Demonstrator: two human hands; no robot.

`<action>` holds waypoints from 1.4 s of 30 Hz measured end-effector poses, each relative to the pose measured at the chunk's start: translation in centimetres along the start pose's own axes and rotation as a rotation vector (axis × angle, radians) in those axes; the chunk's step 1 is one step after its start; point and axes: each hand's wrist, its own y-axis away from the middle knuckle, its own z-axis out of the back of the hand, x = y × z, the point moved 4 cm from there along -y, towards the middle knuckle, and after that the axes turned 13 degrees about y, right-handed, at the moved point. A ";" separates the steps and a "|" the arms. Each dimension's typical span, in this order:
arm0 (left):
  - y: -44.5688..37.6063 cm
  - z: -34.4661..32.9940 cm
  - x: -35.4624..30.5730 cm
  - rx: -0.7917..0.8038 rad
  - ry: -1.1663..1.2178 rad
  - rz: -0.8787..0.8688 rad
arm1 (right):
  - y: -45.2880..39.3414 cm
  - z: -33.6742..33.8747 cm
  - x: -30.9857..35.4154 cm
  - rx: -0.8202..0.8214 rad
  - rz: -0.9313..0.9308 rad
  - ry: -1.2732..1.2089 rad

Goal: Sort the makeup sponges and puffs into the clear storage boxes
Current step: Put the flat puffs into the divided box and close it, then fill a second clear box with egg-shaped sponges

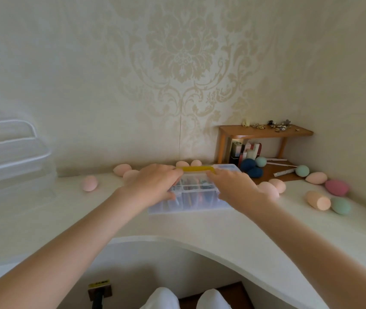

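A clear storage box [191, 205] with dividers and a yellow latch [196, 168] sits in the middle of the white counter. My left hand [155, 186] grips its left side and my right hand [233, 186] grips its right side, fingers near the latch. Coloured items show through the lid. Pink sponges lie to the left [90, 183] and behind [122, 169]. To the right lie a peach sponge [318, 200], a mint one [340, 205], a rose one [336, 187] and dark blue ones [251, 167].
A small wooden shelf [264, 131] in the back right corner carries small trinkets, with cosmetics under it. Stacked clear containers [10, 152] stand at the far left. The counter's curved front edge [177, 239] runs near my knees.
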 end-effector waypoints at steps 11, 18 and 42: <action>2.4 0.5 2.4 -0.157 0.018 0.071 | -1.1 0.1 1.2 -0.060 -0.134 0.069; 5.2 0.7 7.6 -0.069 0.185 0.264 | -3.2 0.6 1.6 -0.017 -0.114 0.045; 20.0 10.9 20.4 -0.125 0.051 1.049 | -12.3 16.7 25.2 -0.263 0.574 -0.663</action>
